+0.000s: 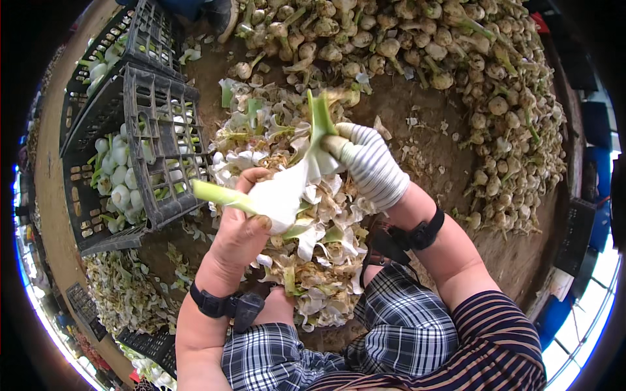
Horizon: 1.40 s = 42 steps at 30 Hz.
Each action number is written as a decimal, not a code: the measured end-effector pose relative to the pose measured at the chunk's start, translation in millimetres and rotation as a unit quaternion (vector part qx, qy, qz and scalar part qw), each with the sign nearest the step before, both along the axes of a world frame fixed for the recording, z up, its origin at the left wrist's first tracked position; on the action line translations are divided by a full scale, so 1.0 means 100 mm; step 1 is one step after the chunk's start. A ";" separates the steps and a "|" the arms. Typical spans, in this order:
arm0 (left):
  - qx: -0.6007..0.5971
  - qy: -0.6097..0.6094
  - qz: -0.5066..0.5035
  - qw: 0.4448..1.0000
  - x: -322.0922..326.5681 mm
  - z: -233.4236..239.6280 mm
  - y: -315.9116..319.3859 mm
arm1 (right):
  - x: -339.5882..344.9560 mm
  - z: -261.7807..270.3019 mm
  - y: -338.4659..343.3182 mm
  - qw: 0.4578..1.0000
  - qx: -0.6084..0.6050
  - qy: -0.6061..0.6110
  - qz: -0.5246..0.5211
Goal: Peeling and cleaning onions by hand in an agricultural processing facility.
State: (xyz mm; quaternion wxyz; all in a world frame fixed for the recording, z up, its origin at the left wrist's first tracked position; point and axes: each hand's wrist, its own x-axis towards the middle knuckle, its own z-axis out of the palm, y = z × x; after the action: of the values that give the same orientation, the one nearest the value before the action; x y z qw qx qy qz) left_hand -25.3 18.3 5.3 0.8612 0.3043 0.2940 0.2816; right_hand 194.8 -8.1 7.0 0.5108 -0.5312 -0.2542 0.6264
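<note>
My bare left hand (239,229) holds a large white garlic bulb (279,195), its cut green stalk pointing left. My right hand (369,159), in a white striped glove, pinches a leaf sheath (320,127) with a green upper end. This sheath stretches from the bulb's right side and is still joined to it. Below both hands lies a heap of peeled garlic skins (318,288), white and brown with some green pieces. The heap reaches between my legs.
Black plastic crates (161,146) at the left hold cleaned white bulbs (120,171). A big pile of unpeeled garlic (489,97) spreads across the back and right. More skins (127,293) lie at lower left. Another person's shoe (226,19) shows at the top.
</note>
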 end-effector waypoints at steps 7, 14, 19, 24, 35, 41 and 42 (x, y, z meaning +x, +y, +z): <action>-0.063 0.186 0.053 0.979 0.18 -0.15 0.06 | -0.17 -0.15 -0.05 0.974 0.169 0.143 0.044; -0.102 0.140 0.173 0.969 0.08 -0.24 0.24 | -0.16 0.18 -0.13 0.927 -0.093 0.360 0.054; -0.123 0.157 0.223 0.954 0.01 -0.21 0.38 | -0.15 0.04 -0.24 0.851 0.231 -0.382 0.276; -0.124 0.098 0.124 0.980 0.09 -0.28 0.21 | -0.28 -0.05 0.01 0.794 0.228 -0.513 0.233; -0.195 0.106 0.265 0.938 0.10 -0.23 0.26 | -0.37 -0.24 -0.16 0.931 0.197 -0.306 0.013; -0.131 -0.001 0.148 0.980 0.12 -0.23 0.18 | -0.41 -0.21 -0.12 0.951 0.171 -0.207 0.153; -0.132 -0.021 0.132 0.982 0.11 -0.23 0.18 | -0.42 -0.17 -0.12 0.933 0.205 -0.244 0.166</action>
State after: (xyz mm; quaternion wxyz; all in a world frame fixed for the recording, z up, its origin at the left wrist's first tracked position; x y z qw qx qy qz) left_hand -14.3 36.1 -17.5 0.8549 0.1404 0.3484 0.3577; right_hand 153.3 -20.6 -10.2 0.4194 -0.5017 -0.5780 0.4882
